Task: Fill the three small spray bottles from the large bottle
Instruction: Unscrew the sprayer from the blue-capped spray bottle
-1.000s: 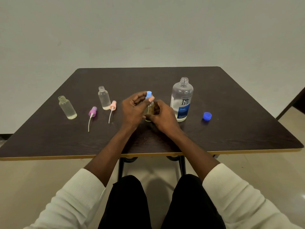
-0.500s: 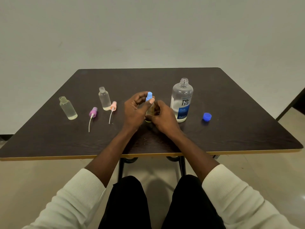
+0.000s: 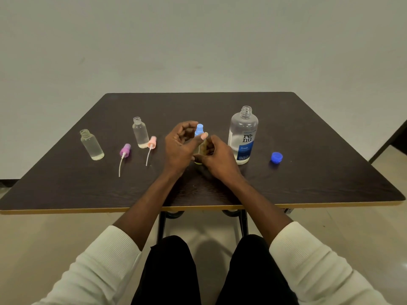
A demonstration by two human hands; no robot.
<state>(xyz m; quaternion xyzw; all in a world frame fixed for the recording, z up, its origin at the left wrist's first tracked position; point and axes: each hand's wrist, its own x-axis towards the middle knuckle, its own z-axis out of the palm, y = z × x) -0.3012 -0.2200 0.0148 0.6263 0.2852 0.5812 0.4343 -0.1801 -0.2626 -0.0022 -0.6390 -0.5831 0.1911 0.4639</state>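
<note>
Both hands' grip on blue-topped bottle (image 3: 200, 148) (yellowish liquid) — large bottle (image 3: 242, 137) part-full, uncapped.

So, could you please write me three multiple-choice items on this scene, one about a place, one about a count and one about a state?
1. Where does the blue cap lie?
A. right of the large bottle
B. between the two open small bottles
C. on the floor

2. How many spray heads lie loose on the table?
A. none
B. two
C. four

3. The large bottle is:
A. capped
B. tipped over
C. upright, open

Answers: 1 A, it sits at the bottle's right; 2 B, the purple spray head and pink spray head; 3 C, its bare neck points up.
</note>
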